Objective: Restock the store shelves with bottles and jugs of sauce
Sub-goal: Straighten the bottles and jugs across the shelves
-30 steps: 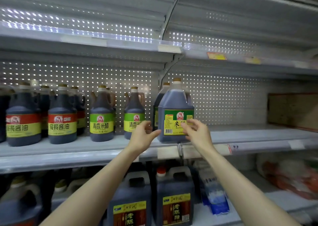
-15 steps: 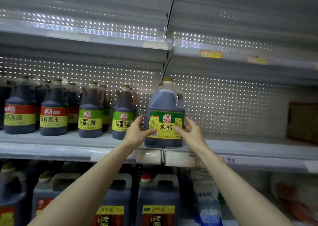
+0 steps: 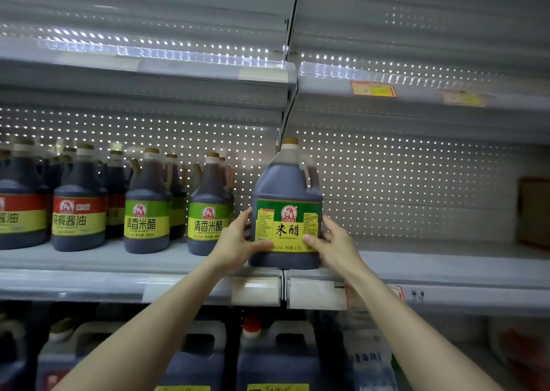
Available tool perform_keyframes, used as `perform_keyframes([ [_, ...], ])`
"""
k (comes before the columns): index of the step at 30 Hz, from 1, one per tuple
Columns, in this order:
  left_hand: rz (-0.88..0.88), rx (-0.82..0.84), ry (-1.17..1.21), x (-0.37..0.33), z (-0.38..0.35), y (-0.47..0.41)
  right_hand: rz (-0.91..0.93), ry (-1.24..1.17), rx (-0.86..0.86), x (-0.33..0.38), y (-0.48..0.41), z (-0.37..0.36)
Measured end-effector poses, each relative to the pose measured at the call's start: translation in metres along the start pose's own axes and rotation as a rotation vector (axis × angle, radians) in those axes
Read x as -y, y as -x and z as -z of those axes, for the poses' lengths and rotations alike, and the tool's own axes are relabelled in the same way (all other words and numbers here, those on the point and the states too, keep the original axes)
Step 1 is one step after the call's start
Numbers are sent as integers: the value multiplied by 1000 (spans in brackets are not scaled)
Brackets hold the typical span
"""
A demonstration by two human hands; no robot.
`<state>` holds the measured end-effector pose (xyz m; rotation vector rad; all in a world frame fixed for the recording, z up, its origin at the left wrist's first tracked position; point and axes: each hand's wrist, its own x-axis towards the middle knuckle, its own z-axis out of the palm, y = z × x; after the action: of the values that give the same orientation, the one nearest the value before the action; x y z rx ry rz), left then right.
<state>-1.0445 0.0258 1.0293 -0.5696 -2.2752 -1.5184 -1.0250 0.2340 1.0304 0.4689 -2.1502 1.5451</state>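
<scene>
The rice-vinegar jug [image 3: 287, 212] is clasped on both sides by the left grip [image 3: 235, 241] and right grip [image 3: 333, 241], at the near edge of the shelf [image 3: 446, 259]. If it is let go here, it could be tipped off, and the green-label bottle [image 3: 208, 209] just left could be knocked.

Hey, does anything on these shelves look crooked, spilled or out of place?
Nothing spilled or damaged. Only the rice vinegar jug stands out: upright, but at the shelf lip, over the joint between two sections, forward of the smaller bottles, left hand and right hand gripping its sides.
</scene>
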Motion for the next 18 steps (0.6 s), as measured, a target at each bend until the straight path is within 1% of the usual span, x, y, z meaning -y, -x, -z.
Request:
perform_keyframes([
  [6, 2, 14, -57, 1, 1, -13, -8, 23, -19, -4, -12, -6],
  [10, -3, 17, -79, 0, 0, -17, -21, 90, -19, -7, -20, -6],
  [18, -4, 24, -129, 1, 0, -22, -61, 150, -15, -6, -23, -8],
])
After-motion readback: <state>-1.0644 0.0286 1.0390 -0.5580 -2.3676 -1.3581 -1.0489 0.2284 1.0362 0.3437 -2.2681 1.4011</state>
